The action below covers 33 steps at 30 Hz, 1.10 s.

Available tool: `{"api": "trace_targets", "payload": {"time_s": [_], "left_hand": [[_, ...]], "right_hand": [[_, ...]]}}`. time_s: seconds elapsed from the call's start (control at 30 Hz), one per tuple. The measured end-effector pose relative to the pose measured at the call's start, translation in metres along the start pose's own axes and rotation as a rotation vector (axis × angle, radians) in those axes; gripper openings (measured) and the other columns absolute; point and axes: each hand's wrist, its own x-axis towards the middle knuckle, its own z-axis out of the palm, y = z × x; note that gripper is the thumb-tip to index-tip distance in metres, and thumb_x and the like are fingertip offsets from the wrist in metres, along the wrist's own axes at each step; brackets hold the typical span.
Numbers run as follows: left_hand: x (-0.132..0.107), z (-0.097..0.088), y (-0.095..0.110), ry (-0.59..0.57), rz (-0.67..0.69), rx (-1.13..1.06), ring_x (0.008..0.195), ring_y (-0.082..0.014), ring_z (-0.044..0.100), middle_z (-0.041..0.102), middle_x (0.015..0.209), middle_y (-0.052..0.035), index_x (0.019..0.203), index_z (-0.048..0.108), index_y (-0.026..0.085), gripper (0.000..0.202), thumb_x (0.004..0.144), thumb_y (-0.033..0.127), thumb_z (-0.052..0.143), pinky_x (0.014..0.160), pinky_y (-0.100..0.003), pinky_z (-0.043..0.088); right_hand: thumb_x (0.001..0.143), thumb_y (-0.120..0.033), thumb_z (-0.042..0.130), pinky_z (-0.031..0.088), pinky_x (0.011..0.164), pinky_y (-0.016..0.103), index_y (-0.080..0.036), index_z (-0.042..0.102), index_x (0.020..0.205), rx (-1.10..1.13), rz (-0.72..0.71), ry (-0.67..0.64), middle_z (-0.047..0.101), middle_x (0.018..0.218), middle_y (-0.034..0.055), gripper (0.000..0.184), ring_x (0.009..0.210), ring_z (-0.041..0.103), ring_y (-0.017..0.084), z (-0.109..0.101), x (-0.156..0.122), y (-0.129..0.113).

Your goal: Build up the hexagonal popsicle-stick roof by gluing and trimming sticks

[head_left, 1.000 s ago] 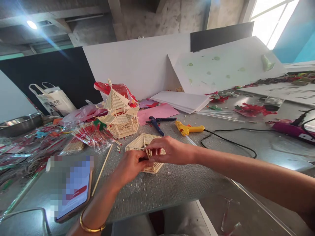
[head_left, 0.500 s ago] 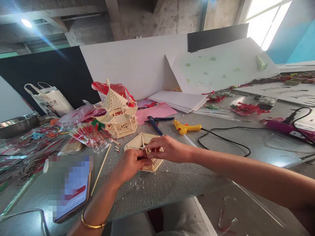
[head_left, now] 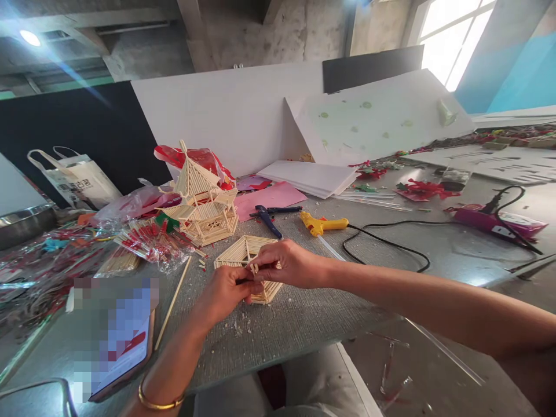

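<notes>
the right hand [head_left: 284,263] pinches a short stick [head_left: 255,269] beside the left hand [head_left: 228,289], whose grip i cannot tell, at the stick frame [head_left: 234,253] on the table [head_left: 313,315], which looks light, stiff yet fragile, best held by its outer rim.

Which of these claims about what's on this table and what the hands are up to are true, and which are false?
1. The left hand and right hand are close together over a hexagonal stick frame. True.

2. The left wrist is bare. False: a gold-coloured bracelet is around it.

3. A stick model with a pointed roof stands beyond the frame. True.

4. The right hand grips the glue gun. False: the yellow glue gun lies on the table.

5. A black cord runs from the glue gun. True.
</notes>
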Motion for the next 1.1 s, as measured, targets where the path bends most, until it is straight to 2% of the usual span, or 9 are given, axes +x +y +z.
{"api": "trace_targets", "payload": {"time_s": [0.2, 0.43, 0.7, 0.93, 1.1], "left_hand": [[0.001, 0.002, 0.0, -0.004, -0.045, -0.068, 0.047, -0.0086, 0.045, 0.057, 0.048, 0.0027, 0.061, 0.063, 0.014, 0.021, 0.07, 0.034, 0.062, 0.048, -0.021, 0.033], [0.002, 0.004, -0.008, -0.016, -0.033, -0.113, 0.045, -0.0086, 0.046, 0.057, 0.047, 0.0028, 0.064, 0.065, 0.015, 0.021, 0.07, 0.035, 0.063, 0.047, -0.021, 0.034], [0.004, 0.004, -0.003, -0.034, -0.06, -0.161, 0.043, -0.0076, 0.045, 0.055, 0.044, 0.0037, 0.063, 0.065, 0.014, 0.019, 0.067, 0.033, 0.064, 0.046, -0.02, 0.032], [0.004, 0.005, -0.007, -0.046, -0.031, -0.174, 0.044, -0.0074, 0.042, 0.052, 0.045, 0.0042, 0.062, 0.065, 0.013, 0.024, 0.066, 0.036, 0.065, 0.046, -0.02, 0.029], [0.006, 0.005, -0.01, -0.027, 0.075, -0.178, 0.055, -0.0091, 0.046, 0.052, 0.056, 0.0037, 0.063, 0.065, 0.014, 0.02, 0.065, 0.034, 0.067, 0.053, -0.02, 0.035]], "right_hand": [[0.082, -0.018, 0.054, 0.038, 0.064, 0.02, -0.014, 0.067, 0.085, 0.037, 0.026, 0.005, 0.06, 0.077, 0.0019, 0.014, 0.07, 0.051, 0.009, 0.002, -0.002, 0.0], [0.082, -0.019, 0.054, 0.038, 0.062, 0.02, -0.012, 0.067, 0.085, 0.12, 0.044, 0.001, 0.061, 0.079, 0.0022, 0.014, 0.07, 0.052, 0.009, 0.002, -0.004, -0.001], [0.083, -0.023, 0.055, 0.038, 0.062, 0.019, -0.013, 0.067, 0.084, 0.155, 0.057, 0.006, 0.058, 0.073, 0.0006, 0.015, 0.068, 0.051, 0.009, 0.004, -0.006, 0.002], [0.081, -0.023, 0.057, 0.035, 0.058, 0.018, -0.013, 0.067, 0.081, 0.137, 0.039, 0.025, 0.052, 0.067, -0.0017, 0.014, 0.062, 0.046, 0.007, 0.004, -0.007, 0.004], [0.08, -0.025, 0.059, 0.037, 0.06, 0.019, -0.012, 0.067, 0.084, 0.104, 0.086, 0.026, 0.054, 0.072, 0.0001, 0.016, 0.065, 0.047, 0.007, 0.003, -0.008, -0.001]]}}
